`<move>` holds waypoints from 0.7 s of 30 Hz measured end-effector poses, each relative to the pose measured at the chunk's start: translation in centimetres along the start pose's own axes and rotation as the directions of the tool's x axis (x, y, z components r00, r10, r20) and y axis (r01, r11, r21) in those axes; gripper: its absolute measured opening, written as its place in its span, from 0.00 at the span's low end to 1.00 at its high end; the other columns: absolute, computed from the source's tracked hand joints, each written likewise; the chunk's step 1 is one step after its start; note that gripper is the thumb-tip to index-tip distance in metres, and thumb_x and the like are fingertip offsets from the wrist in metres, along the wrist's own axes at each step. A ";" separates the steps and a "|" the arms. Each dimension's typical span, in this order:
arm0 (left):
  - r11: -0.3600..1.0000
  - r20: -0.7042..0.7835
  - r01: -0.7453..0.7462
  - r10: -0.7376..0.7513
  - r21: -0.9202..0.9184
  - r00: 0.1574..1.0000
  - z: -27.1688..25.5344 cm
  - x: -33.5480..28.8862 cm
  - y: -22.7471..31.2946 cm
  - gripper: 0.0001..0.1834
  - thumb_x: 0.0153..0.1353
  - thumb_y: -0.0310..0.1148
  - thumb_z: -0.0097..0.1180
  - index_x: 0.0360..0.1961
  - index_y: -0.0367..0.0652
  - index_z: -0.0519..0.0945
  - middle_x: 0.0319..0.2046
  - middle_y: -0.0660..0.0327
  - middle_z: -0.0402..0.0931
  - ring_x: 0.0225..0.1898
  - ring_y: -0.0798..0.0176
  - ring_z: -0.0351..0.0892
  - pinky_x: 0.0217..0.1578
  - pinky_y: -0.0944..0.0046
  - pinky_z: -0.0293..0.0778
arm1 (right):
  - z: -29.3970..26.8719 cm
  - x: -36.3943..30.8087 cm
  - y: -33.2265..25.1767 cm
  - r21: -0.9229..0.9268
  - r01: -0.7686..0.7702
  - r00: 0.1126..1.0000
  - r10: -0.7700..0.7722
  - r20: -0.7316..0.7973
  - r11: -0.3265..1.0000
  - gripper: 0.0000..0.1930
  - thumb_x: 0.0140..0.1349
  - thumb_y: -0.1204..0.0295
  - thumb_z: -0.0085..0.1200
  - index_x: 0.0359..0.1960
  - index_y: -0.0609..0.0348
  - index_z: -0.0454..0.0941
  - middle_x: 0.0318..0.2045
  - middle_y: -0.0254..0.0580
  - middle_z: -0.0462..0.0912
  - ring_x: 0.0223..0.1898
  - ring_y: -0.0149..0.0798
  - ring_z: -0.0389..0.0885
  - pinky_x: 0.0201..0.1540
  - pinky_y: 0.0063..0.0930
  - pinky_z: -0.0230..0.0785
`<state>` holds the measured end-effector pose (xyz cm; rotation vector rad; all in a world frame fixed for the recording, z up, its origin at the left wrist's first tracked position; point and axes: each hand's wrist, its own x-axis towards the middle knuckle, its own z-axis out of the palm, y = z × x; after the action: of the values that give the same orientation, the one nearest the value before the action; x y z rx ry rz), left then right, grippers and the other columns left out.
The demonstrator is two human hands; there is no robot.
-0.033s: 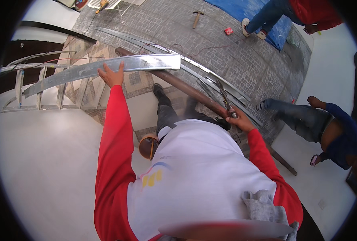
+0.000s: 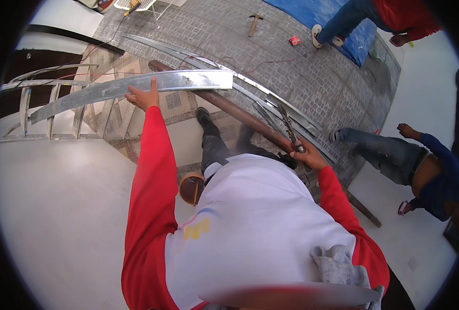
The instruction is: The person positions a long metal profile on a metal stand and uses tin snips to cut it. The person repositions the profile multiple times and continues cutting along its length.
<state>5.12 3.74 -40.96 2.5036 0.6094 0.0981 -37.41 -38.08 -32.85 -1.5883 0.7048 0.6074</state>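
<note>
Left hand: our left hand (image 2: 143, 97) reaches out on a red-sleeved arm, its fingers (image 2: 132, 91) curled over the near edge of the metal channel (image 2: 136, 87) and gripping it.
Metal channel: a long, flat, shiny strip of galvanised steel with folded edges, dull grey streaks along its face; we see it bowed by the lens, lying across the ladder (image 2: 38, 116) top, above the paved floor (image 2: 302, 72).
Right hand: our right hand (image 2: 308, 156) is closed around the handles of the metal snips (image 2: 290, 132).
Metal snips: slim, dark steel blades pointing away from us, over the rusty pipe (image 2: 240, 114).
Rusty pipe: a round, brown, rough tube running diagonally towards the floor's right edge.
Steel strips: more thin bright steel strips (image 2: 271, 98) lie side by side along the pipe.
Paved floor: small grey blocks, grid-like texture; a hammer (image 2: 254, 21) lies near its far edge.
Others: one person (image 2: 420, 165) in blue sits at the right edge; another's legs (image 2: 343, 23) stand on a blue tarp (image 2: 312, 13).
Bucket: a round brown bucket (image 2: 191, 188) sits below our chest.
</note>
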 end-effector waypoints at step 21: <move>0.428 0.175 0.548 -0.651 -0.718 0.738 6.1 -1.4 7.0 0.57 0.39 0.33 0.76 0.64 0.34 0.48 0.57 0.38 0.65 0.54 0.40 0.76 0.56 0.54 0.79 | -0.7 -0.8 -0.5 -0.075 -0.011 1.000 0.009 -0.021 0.997 0.43 0.52 0.66 0.68 0.70 0.66 0.60 0.61 0.54 0.73 0.63 0.46 0.71 0.66 0.35 0.59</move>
<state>7.86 -5.21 -42.28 1.3697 1.2186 0.1914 -37.59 -38.62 -31.81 -1.6638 0.7124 0.6321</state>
